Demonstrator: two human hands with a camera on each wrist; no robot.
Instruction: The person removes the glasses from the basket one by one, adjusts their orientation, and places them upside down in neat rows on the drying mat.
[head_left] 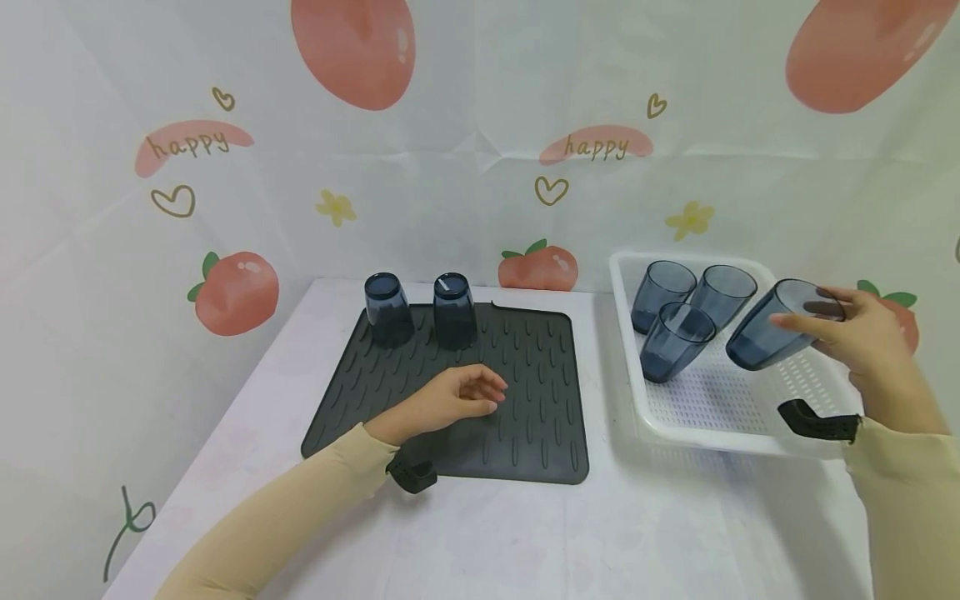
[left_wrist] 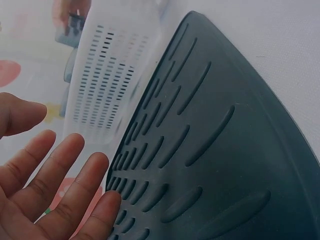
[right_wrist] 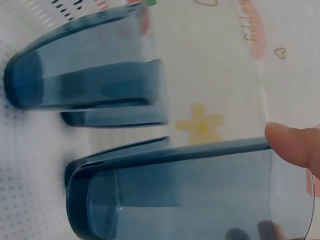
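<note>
My right hand (head_left: pixel 866 333) grips a blue glass tumbler (head_left: pixel 772 329) near its rim, thumb on one side and fingers on the other. The tumbler is tilted over the right part of a white perforated basket (head_left: pixel 637 400). In the right wrist view the held tumbler (right_wrist: pixel 200 190) fills the lower part, with the thumb (right_wrist: pixel 295 145) against its side. Three similar glasses, one of them a front tumbler (head_left: pixel 675 342), stand mouth up in the basket. Above the dark ridged drying mat (head_left: pixel 525 417) hovers my left hand (head_left: pixel 457 396), its fingers loosely bent and holding nothing.
Two blue glasses, a left one (head_left: pixel 388 312) and a right one (head_left: pixel 454 312), stand upside down at the mat's back edge. A patterned cloth wall (head_left: pixel 450 183) rises directly behind the table (head_left: pixel 600 533). The basket has a raised rim.
</note>
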